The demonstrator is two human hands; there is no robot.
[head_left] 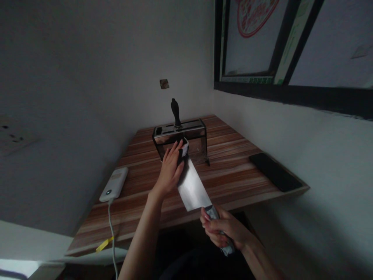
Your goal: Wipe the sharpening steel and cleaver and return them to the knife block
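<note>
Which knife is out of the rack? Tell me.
The broad cleaver, gripped by the right hand, left hand on its blade; the black-handled knife stands in the rack.

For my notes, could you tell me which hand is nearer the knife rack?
Left hand, just in front of the knife rack; right hand further back, gripping the cleaver.

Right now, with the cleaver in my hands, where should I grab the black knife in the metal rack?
Probably by its black handle, the only part showing above the metal rack. It stands upright, blade hidden in a slot, so come from above and lift straight up.
</note>
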